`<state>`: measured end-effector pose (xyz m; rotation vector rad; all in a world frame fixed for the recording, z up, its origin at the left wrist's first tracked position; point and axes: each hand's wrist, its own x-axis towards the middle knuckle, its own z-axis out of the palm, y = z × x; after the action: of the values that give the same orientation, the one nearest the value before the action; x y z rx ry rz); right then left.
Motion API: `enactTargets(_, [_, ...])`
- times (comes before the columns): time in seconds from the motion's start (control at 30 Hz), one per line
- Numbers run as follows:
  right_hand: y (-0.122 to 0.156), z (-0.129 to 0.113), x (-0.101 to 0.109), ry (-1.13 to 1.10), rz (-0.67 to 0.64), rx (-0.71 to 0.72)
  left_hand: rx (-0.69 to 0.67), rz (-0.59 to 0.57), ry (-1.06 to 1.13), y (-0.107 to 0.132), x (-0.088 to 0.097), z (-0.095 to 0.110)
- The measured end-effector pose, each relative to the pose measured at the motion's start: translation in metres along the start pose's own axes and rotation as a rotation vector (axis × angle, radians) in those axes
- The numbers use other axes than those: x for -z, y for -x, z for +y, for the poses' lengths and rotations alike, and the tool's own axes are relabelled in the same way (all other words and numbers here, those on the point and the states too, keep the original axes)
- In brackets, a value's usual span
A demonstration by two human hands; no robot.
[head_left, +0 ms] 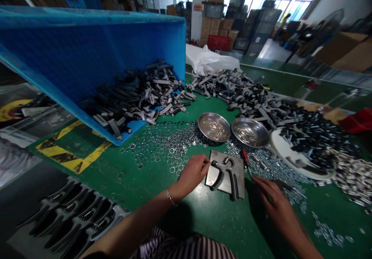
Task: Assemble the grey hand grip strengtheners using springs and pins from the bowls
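Observation:
A hand grip strengthener with two grey and black handles lies on a square metal plate in front of me. My left hand is at the plate's left edge, fingers curled together beside the strengthener's upper left end. Whatever is between those fingertips is too small to make out. To the right of the plate, my right hand lies low over the table with its fingers stretched out. Its fingertips are by the shaft of a screwdriver with a red handle; I cannot tell whether they touch.
A tipped blue crate spills grey handle parts at the left. Two metal bowls hold small parts. Loose rings lie left of them, and a heap of black parts is at right. Assembled strengtheners sit lower left.

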<state>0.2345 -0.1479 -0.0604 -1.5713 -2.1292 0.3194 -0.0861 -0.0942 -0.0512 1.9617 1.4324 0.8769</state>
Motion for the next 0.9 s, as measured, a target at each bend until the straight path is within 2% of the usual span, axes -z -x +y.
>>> enactTargets(0.13, [0.046,0.031,0.02,0.012,0.062,-0.264,0.066,-0.033,0.254,-0.005,-0.005,0.002])
enactTargets(0.23, [0.056,0.029,0.027,-0.066,0.044,-0.422,0.043,-0.062,0.378,-0.029,-0.017,0.009])
enactTargets(0.33, [0.037,0.007,0.021,-0.133,0.057,-0.364,-0.056,-0.131,0.283,-0.062,-0.029,0.016])
enactTargets(0.47, [-0.011,-0.028,-0.003,-0.219,0.072,-0.177,-0.213,-0.206,-0.054,-0.09,-0.039,0.02])
enactTargets(0.63, [-0.054,-0.046,-0.031,-0.252,0.066,-0.069,-0.251,-0.26,-0.215,-0.093,-0.046,0.021])
enactTargets(0.77, [-0.063,-0.048,-0.042,-0.214,0.05,-0.079,-0.26,-0.262,-0.254,-0.094,-0.051,0.019])
enactTargets(0.9, [-0.064,-0.05,-0.043,-0.133,-0.003,-0.114,-0.311,-0.262,-0.346,-0.092,-0.055,0.017])
